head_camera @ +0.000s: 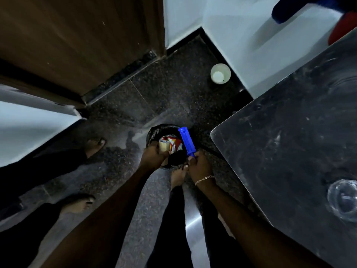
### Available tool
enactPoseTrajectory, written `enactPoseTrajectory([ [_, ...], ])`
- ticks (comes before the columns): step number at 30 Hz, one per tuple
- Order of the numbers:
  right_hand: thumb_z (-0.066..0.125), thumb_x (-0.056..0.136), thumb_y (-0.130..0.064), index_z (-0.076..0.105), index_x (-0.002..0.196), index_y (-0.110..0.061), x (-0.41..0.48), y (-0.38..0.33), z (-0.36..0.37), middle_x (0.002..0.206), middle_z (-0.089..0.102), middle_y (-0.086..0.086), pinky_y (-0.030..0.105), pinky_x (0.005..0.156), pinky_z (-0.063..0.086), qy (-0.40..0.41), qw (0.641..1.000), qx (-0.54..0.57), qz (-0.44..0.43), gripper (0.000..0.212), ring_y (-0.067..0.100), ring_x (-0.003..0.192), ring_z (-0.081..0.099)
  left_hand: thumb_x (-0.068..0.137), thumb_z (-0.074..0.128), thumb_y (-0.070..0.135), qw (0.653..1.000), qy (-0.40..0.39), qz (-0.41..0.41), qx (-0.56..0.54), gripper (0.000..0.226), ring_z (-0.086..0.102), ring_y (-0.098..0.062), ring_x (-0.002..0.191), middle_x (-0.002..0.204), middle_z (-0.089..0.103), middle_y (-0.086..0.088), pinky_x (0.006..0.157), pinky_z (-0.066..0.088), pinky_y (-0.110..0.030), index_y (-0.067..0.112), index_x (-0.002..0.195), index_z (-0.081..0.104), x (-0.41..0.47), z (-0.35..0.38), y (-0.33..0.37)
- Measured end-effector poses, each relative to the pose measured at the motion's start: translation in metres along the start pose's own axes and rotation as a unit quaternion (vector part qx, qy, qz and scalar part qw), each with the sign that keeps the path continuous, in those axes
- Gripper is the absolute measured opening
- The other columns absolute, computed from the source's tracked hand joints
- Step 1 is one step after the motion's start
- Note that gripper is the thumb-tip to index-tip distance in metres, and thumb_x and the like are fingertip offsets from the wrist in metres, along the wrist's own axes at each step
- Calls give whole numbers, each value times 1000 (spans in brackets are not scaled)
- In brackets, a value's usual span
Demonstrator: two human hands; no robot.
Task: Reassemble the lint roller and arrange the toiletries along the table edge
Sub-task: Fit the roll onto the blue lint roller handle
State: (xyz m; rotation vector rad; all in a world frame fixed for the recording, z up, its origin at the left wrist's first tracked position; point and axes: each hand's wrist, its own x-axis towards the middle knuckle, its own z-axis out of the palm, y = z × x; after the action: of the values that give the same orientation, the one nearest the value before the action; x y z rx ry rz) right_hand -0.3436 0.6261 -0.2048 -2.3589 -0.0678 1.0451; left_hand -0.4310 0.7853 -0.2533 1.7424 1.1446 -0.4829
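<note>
Nearest us, our two forearms reach down over a lined waste bin (154,132) on the dark floor. Our right hand (200,164), a chain bracelet (204,179) at its wrist, is closed around the blue lint roller handle (187,141). Our left hand (153,156) grips a pale roll (163,146) above the bin. A glossy table (289,142) stands right; a white cup (220,73) sits far off.

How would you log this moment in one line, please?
left hand: holds roll | right hand: holds blue handle | above bin
</note>
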Motion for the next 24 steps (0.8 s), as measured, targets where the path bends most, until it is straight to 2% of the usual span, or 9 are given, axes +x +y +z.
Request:
enactPoseTrajectory([
  [4,54,95,-9,57,104,1,14,14,8,103,65,23,37,80,47,-9,1000,-13,8,14,34,97,64,89,76,34,998,-14,-4,60,63,63,-38,123,131,66,-22,95,49,-37,6,140,53,21,9,-5],
  [8,52,97,-12,57,106,1,16,14,8,105,66,21,37,80,49,-18,999,-29,8,16,32,96,64,89,74,37,996,-19,12,86,72,58,-39,129,143,58,-21,104,50,-44,9,149,46,29,-3,-7],
  [12,52,97,-12,56,109,1,6,3,1,107,65,20,39,83,50,-13,999,-32,-7,18,33,99,64,91,70,43,991,-1,33,133,73,55,-40,131,145,50,-19,104,50,-48,10,150,41,15,-27,-2],
  [15,54,97,-13,58,110,0,-6,-11,-8,108,66,21,37,82,47,-3,999,-33,-27,19,33,100,63,94,64,49,981,15,62,185,74,49,-36,137,153,45,-13,106,49,-48,11,152,38,-4,-47,3],
  [19,54,97,-15,57,111,-3,-26,-29,-21,104,67,18,34,74,45,-2,998,-32,-58,18,32,93,64,96,56,54,960,50,118,250,77,45,-32,144,160,41,-11,111,47,-46,11,156,34,-30,-68,14],
  [21,54,97,-14,57,109,-3,-37,-39,-30,101,67,18,34,72,44,3,997,-15,-75,17,31,90,64,98,51,57,946,64,151,279,78,42,-30,147,162,38,-11,115,44,-47,14,158,31,-45,-79,23],
  [24,56,96,-14,57,104,-6,-53,-51,-43,96,68,13,26,67,36,19,995,-3,-103,11,26,85,62,99,44,60,930,84,192,303,78,29,-28,155,168,28,-7,122,35,-49,18,162,24,-69,-95,36],
])
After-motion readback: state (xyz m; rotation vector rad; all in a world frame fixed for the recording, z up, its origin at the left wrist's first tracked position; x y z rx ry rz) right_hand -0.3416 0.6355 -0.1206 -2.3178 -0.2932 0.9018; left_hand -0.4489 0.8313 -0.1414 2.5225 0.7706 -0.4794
